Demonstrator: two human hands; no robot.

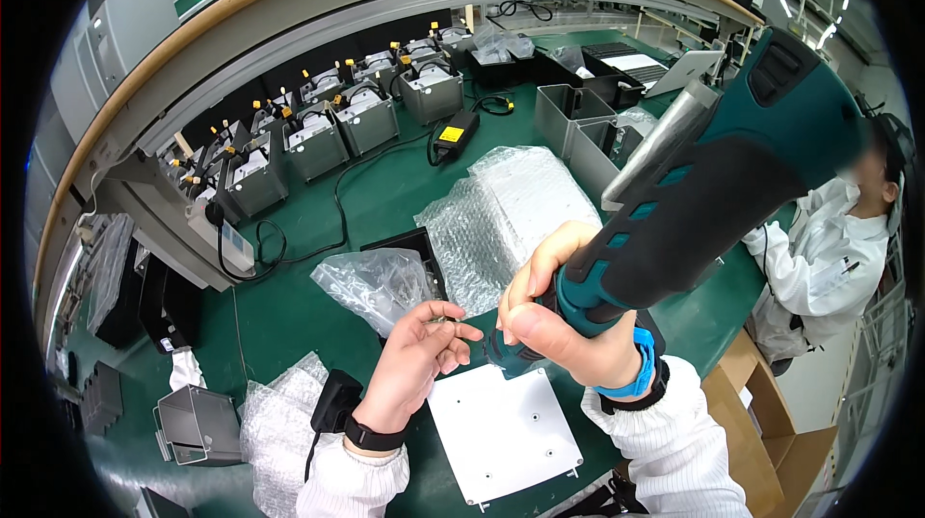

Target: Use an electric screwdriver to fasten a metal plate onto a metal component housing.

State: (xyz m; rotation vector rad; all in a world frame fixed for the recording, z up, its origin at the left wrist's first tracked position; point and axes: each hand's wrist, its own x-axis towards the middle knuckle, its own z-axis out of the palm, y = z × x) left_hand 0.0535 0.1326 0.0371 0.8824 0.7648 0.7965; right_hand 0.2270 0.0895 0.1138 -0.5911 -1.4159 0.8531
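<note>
We see teal and black on the power tool (694, 200), with small teal slots along its black body. Our sleeves (665, 426) are white with fine ribbed lines, set off by a bright blue band (630, 371) at the right and a black strap (374, 436) at the left. The plate (506, 436) is white, dotted with dark spots. We have a deep green bench (289, 311), grey boxes (369, 128) with yellow connectors (286, 112), a black adapter (462, 138) labelled yellow, silvery dimpled bubble wrap (472, 234) and a brown carton (737, 412).

A yellow-labelled power adapter (453, 139) lies beyond the left hand (414, 356), a laptop (684, 73) beyond the right hand (586, 356).
</note>
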